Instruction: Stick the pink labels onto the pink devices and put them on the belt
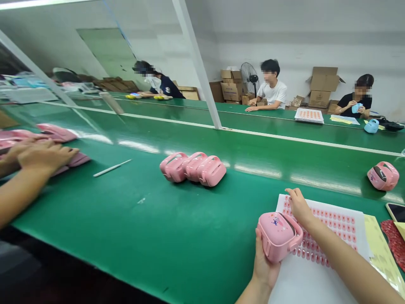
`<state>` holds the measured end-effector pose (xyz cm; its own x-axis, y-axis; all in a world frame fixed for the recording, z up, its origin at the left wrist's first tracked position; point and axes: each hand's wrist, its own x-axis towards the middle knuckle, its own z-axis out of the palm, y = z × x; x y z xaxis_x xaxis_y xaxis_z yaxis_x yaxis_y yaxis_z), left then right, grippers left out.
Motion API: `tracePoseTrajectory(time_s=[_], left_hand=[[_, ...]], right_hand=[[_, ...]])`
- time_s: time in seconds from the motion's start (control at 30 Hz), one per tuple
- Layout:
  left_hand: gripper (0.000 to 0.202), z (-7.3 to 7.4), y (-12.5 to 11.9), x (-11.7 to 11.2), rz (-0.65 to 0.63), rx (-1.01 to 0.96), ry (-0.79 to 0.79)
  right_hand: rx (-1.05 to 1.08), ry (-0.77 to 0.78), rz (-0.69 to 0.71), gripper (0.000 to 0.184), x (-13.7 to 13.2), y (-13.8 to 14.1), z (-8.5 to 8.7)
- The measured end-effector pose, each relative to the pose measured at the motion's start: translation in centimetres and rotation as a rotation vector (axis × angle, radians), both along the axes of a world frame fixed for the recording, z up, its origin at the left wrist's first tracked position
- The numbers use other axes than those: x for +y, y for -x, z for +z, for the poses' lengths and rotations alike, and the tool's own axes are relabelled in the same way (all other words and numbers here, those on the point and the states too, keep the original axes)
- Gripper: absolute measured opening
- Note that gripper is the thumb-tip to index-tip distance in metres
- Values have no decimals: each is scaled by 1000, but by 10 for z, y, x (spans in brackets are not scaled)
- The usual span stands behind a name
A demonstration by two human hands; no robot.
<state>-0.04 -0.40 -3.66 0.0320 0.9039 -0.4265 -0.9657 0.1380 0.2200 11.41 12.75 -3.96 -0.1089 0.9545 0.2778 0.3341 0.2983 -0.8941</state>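
Observation:
My left hand [265,268] grips a small pink rounded case with a carry handle [278,236] from below and the left side. A dark strip and a small printed picture show on its upper face. Just beyond it, my right hand [299,207] is at the upper left corner of a white sheet of small red and pink stickers [338,223]. Its thumb and forefinger are pinched together; whatever is between them is too small to make out. Part of the sheet lies hidden beneath my right forearm and the case.
Three pink cases [193,169] stand mid-table; another pink case [382,176] is at right. A white pen-like stick [112,167] lies left. A co-worker's hands [47,156] rest on pink pieces. Yellow backing paper [379,245] and a phone [396,212] lie at right. Several people sit opposite.

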Motion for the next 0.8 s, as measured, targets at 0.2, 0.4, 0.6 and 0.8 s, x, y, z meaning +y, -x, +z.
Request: tracePoseTrajectory(time_s=[0.2,0.4,0.6,0.8], left_hand=[[43,11,-2,7,60,3,41],[45,38,-19,14,69,-79,-124],[46,40,-26,14,23,-102,-165],[45,33,-26,13,-22,-158,-256]], right_hand=[[329,103,-41,28,-52,-19,37],[694,230,88,38,-104,-12,61],[697,156,17,38,-105,-9,61],[712,122,-71,32,-110,-1,62]])
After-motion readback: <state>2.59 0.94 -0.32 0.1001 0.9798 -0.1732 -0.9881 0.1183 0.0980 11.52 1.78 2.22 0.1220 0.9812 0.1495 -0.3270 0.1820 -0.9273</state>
